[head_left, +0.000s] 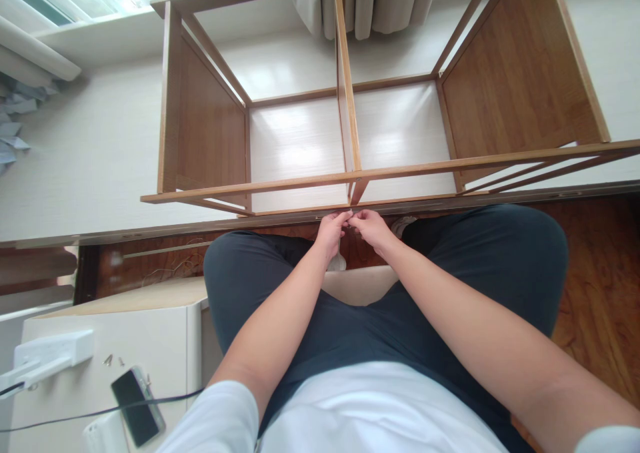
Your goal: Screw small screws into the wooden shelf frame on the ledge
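My left hand (331, 233) and my right hand (372, 229) meet fingertip to fingertip just in front of the wooden frame (300, 187). Both are closed in a pinch on something too small to make out. The frame is brown, with a panel at each side and a divider (347, 93) in the middle. It stands on a pale surface (100, 153), and its near rail runs directly beyond my fingers. Beneath that rail, close to my hands, is the foot of the divider.
At lower left a white cabinet (150, 336) bears a phone (137, 406), several small screws (107, 359), a white power strip (55, 356) and a black cable (75, 415). Curtains (390, 3) hang behind the frame. My knees flank my hands above the wooden floor (595, 293).
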Motion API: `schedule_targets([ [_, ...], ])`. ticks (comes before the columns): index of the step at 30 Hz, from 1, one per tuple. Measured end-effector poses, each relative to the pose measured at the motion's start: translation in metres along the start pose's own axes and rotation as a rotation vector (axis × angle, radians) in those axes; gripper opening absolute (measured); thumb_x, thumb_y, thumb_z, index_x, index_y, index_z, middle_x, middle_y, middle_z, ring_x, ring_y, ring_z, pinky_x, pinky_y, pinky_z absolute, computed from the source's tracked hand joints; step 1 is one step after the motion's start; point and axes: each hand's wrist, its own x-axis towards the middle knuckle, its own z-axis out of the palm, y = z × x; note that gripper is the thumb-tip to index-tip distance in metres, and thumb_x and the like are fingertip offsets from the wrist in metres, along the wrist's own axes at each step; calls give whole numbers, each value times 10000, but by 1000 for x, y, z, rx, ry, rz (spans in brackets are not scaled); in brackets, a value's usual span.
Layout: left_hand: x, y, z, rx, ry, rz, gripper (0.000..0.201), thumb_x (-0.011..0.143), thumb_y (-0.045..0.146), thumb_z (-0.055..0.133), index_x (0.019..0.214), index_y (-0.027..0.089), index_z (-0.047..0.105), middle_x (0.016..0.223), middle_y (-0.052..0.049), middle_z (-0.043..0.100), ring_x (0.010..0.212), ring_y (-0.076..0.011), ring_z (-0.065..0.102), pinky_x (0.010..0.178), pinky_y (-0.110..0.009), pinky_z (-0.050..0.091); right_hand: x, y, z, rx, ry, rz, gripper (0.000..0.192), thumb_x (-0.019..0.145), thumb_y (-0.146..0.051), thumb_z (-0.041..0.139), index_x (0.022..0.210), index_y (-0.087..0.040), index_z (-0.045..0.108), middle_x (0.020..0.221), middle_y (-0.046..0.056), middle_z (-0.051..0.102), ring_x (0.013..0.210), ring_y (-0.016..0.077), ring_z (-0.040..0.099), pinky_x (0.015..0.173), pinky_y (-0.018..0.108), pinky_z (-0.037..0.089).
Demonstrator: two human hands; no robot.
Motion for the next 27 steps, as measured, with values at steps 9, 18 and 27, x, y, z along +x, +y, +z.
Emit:
schedule_targets([
  [9, -3, 2, 1, -44, 2, -27, 240, 624, 347, 796, 780, 169, 754, 744, -49, 665, 683, -126, 532, 555, -235, 292, 3, 4, -1, -34, -8, -57, 239, 622, -422, 645, 652, -201, 559, 624, -12, 586, 618, 139, 485, 606, 278, 358],
  [18, -4, 4, 0, -75, -14, -42, 243, 621, 357, 808, 773, 175, 754, 717, -41, 655, 671, -122, 522, 560, -231, 291, 0, 0, -3, -80, 4, -89, 240, 637, -424, 648, 617, -196, 578, 595, -9, 590, 631, 157, 509, 633, 293, 358],
  [27, -4, 3, 1, -42, -10, -41, 236, 654, 367, 756, 790, 174, 763, 778, -59, 706, 718, -144, 569, 567, -241, 290, 4, 4, -2, -29, 7, -73, 203, 644, -382, 631, 606, -185, 606, 589, -6, 600, 636, 160, 531, 623, 279, 371],
])
